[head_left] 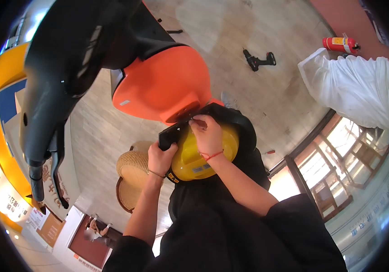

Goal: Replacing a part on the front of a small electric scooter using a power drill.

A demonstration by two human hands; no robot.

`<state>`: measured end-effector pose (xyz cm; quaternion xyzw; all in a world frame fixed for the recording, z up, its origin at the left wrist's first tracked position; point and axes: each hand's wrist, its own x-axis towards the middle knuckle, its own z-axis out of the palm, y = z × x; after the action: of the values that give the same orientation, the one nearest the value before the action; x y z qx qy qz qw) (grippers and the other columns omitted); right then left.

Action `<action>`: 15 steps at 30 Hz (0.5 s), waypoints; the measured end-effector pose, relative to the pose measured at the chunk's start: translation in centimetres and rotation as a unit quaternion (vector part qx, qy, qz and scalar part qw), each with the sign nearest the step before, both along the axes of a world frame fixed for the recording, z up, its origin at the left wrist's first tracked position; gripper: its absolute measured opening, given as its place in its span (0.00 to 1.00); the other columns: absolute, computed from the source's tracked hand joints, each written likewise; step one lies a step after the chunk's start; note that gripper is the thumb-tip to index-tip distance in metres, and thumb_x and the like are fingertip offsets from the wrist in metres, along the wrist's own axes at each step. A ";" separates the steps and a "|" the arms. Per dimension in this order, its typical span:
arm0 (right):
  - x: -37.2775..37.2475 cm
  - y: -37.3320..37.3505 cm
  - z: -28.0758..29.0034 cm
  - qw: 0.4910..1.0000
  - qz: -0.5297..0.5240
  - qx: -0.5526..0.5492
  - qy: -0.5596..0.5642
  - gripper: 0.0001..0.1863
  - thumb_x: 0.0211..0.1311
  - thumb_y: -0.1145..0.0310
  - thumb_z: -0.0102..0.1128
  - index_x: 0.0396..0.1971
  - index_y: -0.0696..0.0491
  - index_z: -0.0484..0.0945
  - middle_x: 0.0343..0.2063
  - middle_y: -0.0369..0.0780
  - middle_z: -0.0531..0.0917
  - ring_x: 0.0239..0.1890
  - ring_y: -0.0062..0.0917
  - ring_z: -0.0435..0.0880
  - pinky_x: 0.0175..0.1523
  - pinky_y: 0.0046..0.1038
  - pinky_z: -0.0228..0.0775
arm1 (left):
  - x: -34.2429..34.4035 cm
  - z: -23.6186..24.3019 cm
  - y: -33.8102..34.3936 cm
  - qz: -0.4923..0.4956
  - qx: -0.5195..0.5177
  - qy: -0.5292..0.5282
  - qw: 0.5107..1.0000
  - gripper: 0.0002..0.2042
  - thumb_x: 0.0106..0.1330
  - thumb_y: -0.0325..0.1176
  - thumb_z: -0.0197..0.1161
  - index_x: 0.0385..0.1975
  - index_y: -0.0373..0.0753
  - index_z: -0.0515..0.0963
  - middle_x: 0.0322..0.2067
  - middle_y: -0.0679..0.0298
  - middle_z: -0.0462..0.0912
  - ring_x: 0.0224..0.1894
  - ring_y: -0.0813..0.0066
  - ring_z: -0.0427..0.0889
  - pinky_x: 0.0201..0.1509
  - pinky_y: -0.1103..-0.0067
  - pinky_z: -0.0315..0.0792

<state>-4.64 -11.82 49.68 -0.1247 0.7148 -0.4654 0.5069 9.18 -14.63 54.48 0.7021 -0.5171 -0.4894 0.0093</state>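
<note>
Blk plate (171,135): lies betw. orange shell (165,84) & yellow dome (187,154), at dome's upper edge. 
L hand (160,157): clamped on plate's L end. 
R hand (207,136): fingertips bunched at plate, near shell; can't tell if small pc. pinched. 
Blk drill (258,60): on flr, upper R. 
Wicker seat (133,170): L of L hand. 
Red extinguisher (337,44): far R, nr. wht cloth (353,93).

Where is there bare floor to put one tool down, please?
Bare floor lies between the drill and the white cloth, also left of the wicker seat. Crowded: around the left hand and right hand, between the orange part and yellow part.
</note>
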 end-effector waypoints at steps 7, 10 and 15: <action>0.5 -0.4 0.7 1.000 -0.017 0.003 0.017 0.07 0.50 0.76 0.58 0.29 0.60 0.73 0.24 0.44 0.79 0.26 0.28 0.80 0.33 0.23 0.70 | 0.3 -0.4 0.5 0.038 0.013 0.004 0.999 0.11 0.49 0.30 0.60 0.29 0.28 0.74 0.21 0.65 0.77 0.25 0.84 0.72 0.31 0.82 0.69; 0.3 -0.7 0.9 1.000 -0.022 0.004 -0.009 0.06 0.51 0.76 0.57 0.29 0.60 0.72 0.24 0.44 0.79 0.27 0.28 0.80 0.33 0.24 0.70 | -0.3 0.2 0.8 0.054 0.020 -0.024 0.998 0.11 0.50 0.30 0.60 0.30 0.28 0.74 0.22 0.67 0.77 0.26 0.84 0.72 0.31 0.83 0.68; 0.5 0.0 -0.3 0.998 -0.031 -0.020 -0.052 0.06 0.51 0.76 0.57 0.28 0.60 0.72 0.23 0.44 0.79 0.26 0.29 0.80 0.31 0.24 0.70 | -0.7 0.4 0.9 0.066 0.032 -0.053 0.996 0.11 0.51 0.29 0.61 0.28 0.27 0.75 0.23 0.66 0.78 0.26 0.84 0.73 0.30 0.84 0.68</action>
<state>-4.18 -11.82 49.39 -0.0880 0.6819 -0.5007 0.5259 8.52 -13.69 54.89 0.7597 -0.4536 -0.4658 -0.0084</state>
